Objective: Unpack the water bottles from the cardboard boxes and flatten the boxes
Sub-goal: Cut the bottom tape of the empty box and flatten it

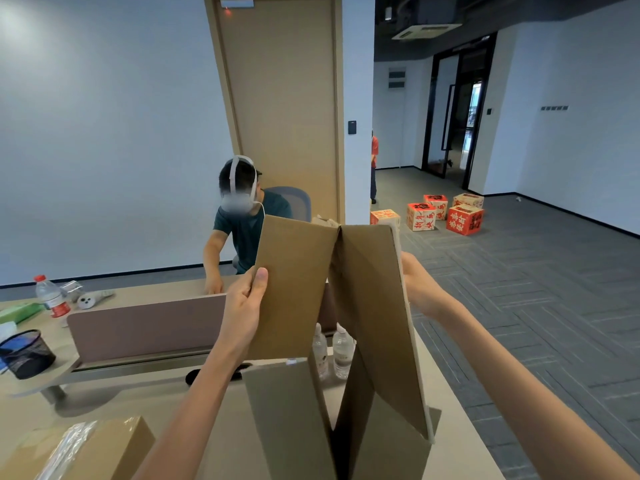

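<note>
I hold an opened, emptied cardboard box up in front of me, its panels spread and partly folded. My left hand grips the left panel's edge, thumb on the near face. My right hand holds the right panel's outer edge; its fingers are hidden behind the cardboard. Two water bottles stand on the desk, seen through the gap under the panels. A taped, closed cardboard box lies at the bottom left.
A pink desk divider crosses the desk. Behind it sits a person wearing a headset. A red-capped bottle and a black mesh pen holder stand left. Red printed boxes lie on the carpet at right.
</note>
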